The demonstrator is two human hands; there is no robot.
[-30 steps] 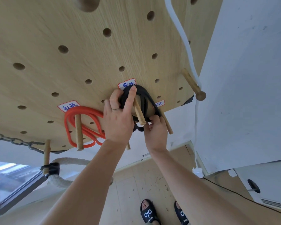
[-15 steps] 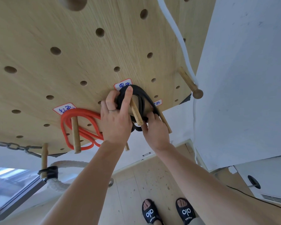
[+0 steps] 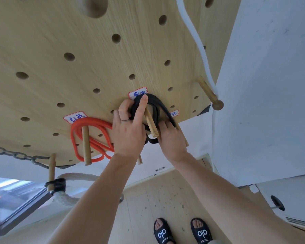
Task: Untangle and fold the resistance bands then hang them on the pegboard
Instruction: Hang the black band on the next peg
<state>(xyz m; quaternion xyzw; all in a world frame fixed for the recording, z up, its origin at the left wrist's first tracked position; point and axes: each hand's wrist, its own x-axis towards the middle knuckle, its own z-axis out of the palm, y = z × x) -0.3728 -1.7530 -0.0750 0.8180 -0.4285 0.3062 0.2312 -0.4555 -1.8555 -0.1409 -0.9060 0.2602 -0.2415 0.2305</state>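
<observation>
A folded black resistance band [image 3: 159, 108] loops over a wooden peg [image 3: 151, 123] on the light wooden pegboard [image 3: 77, 55], under a handwritten label. My left hand [image 3: 129, 131] grips the band's left side, index finger stretched up along the loop. My right hand [image 3: 171, 138] holds the band's lower right part below the peg. A folded red band [image 3: 92, 136] hangs on the neighbouring peg [image 3: 86, 145] to the left, under its own label.
A white rope [image 3: 199, 46] runs down to a knobbed peg [image 3: 209, 93] at the board's right edge. A metal chain [image 3: 16, 154] and a thick rope [image 3: 65, 196] hang at lower left. A white wall stands right; my sandalled feet are on the wooden floor below.
Both hands have stayed on the black band at its peg; my right hand's fingers have shifted slightly up along the band. The view has drifted a little.
</observation>
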